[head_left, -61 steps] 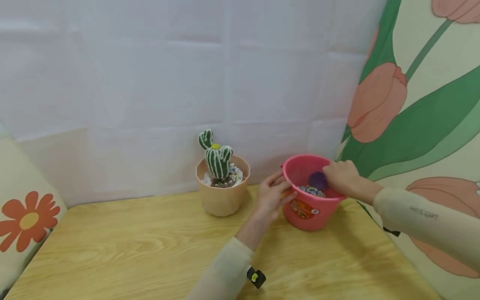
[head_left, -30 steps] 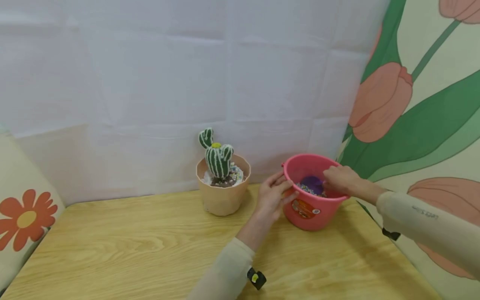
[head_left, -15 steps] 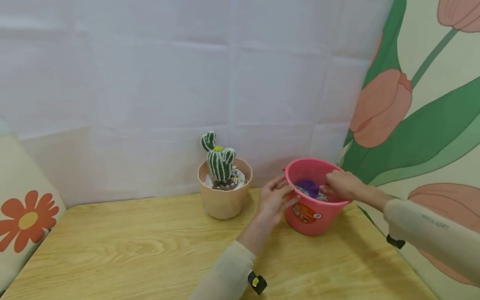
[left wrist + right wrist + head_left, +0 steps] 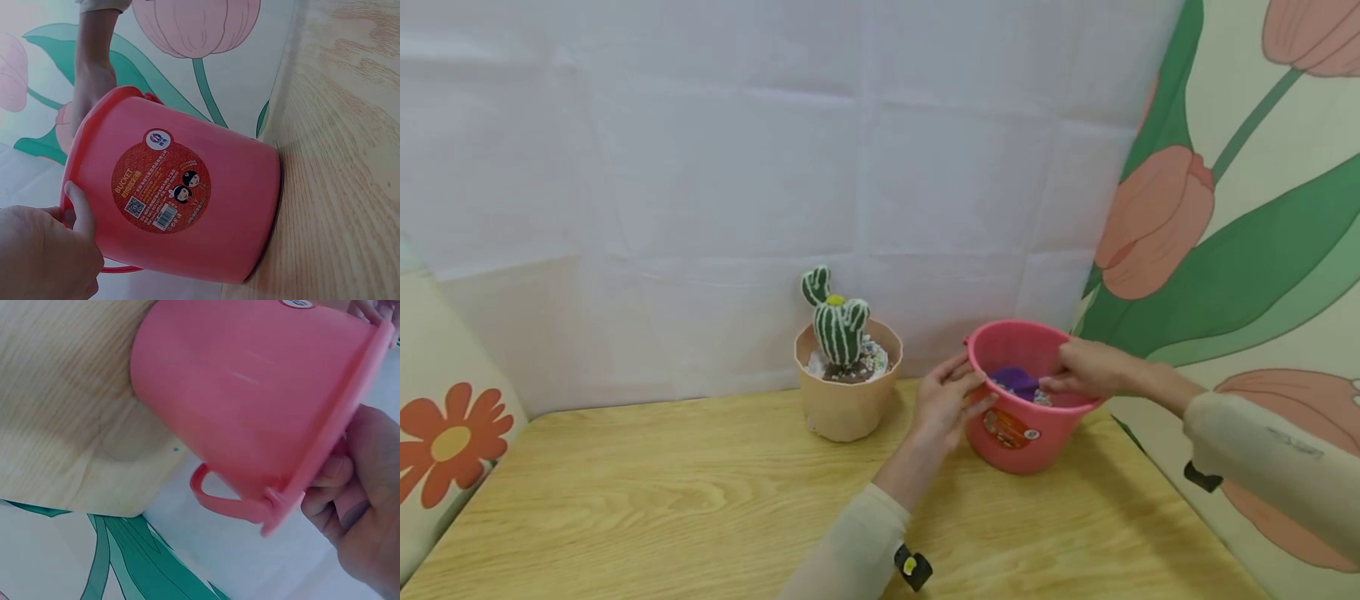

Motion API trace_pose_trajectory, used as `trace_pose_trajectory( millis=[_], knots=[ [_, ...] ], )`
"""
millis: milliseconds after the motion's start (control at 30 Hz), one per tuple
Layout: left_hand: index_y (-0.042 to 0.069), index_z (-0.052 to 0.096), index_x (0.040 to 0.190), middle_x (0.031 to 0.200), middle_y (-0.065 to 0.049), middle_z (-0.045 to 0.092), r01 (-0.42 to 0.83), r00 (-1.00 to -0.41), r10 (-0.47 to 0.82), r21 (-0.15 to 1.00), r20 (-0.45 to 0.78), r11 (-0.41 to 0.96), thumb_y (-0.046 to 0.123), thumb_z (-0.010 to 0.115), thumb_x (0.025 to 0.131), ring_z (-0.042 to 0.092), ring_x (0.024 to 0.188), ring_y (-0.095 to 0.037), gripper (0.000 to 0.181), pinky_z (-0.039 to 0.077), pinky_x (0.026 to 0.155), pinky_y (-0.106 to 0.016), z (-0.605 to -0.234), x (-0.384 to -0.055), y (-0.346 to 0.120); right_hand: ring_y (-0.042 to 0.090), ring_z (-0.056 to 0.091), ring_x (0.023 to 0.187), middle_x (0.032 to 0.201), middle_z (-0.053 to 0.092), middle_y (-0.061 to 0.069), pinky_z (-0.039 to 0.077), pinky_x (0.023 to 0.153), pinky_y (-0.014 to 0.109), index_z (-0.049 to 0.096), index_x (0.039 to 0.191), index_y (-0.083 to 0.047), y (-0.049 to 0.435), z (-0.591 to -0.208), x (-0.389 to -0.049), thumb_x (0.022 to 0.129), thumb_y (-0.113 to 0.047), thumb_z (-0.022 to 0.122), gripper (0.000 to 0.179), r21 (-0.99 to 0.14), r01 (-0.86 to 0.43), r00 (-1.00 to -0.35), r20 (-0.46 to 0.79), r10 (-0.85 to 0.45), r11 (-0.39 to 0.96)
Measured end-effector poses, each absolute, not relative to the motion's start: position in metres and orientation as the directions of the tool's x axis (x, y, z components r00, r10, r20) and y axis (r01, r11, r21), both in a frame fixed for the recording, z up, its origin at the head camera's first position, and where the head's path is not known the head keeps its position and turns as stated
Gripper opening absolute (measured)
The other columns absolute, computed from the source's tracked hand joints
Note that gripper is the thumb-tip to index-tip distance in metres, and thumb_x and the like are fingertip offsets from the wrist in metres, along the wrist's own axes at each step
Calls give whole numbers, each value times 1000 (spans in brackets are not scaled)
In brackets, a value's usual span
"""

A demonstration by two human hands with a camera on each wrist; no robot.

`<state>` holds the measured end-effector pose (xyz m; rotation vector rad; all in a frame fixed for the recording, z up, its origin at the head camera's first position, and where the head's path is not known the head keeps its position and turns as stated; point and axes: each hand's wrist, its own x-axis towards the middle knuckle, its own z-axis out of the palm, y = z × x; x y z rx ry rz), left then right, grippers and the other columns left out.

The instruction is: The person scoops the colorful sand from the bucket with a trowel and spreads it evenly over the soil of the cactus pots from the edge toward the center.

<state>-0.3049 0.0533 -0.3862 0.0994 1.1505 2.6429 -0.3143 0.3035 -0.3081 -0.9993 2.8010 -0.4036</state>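
A pink bucket (image 4: 1022,433) stands upright on the wooden table, with small multicoloured beads (image 4: 1042,397) inside. My left hand (image 4: 942,407) grips its rim on the left side; in the left wrist view the thumb lies over the outside of the wall. My right hand (image 4: 1093,369) reaches over the opposite rim into the bucket. It holds a purple scoop (image 4: 1013,382) by the handle (image 4: 351,503), part of which shows between the fingers in the right wrist view. The scoop's head is down at the beads, its lower part hidden by the bucket wall.
Left of the bucket stands a peach pot (image 4: 847,408) with a green-and-white toy cactus (image 4: 838,333) and loose beads in it. The wooden table (image 4: 662,492) meets a white cloth backdrop (image 4: 700,167) behind and a tulip-print cloth (image 4: 1262,250) on the right.
The purple scoop has gone lower into the bucket and sunk into the beads, tilting as it went. My right hand has moved slightly down and right. My left hand stays on the rim.
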Motion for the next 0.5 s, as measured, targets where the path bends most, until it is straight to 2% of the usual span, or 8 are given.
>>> trace_pose_trajectory(
  millis=[67, 267, 400, 500],
  knots=[
    [-1, 55, 142, 122, -18, 64, -205, -965, 261, 730, -37, -652, -9, 66, 92, 68, 104, -33, 52, 59, 82, -42, -387, -305, 53, 2, 50, 45, 55, 57, -19, 42, 44, 20, 75, 73, -21, 305, -305, -313, 101, -15, 66, 30, -325, -587, -766, -73, -638, 742],
    [0, 56, 141, 133, -25, 58, -213, -963, 266, 727, -43, -653, -8, 66, 93, 70, 97, -28, 50, 59, 82, -42, -388, -304, 52, 4, 50, 45, 54, 60, -6, 42, 44, 20, 79, 79, -22, 310, -291, -309, 101, -20, 66, 26, -396, -539, -746, -184, -640, 743],
    [-2, 56, 140, 132, -27, 56, -205, -965, 261, 726, -36, -656, -8, 67, 92, 70, 94, -25, 50, 60, 81, -41, -388, -305, 53, 3, 43, 44, 52, 53, -8, 37, 44, 19, 76, 73, -18, 315, -283, -306, 103, -23, 63, 33, -449, -487, -736, -250, -629, 749],
    [-4, 55, 140, 126, -24, 59, -195, -965, 262, 728, -23, -657, -9, 66, 92, 69, 93, -25, 50, 60, 81, -40, -388, -306, 54, 4, 36, 41, 50, 44, -7, 32, 42, 18, 68, 65, -7, 320, -280, -305, 104, -23, 62, 42, -527, -419, -732, -287, -618, 740]
  ],
)
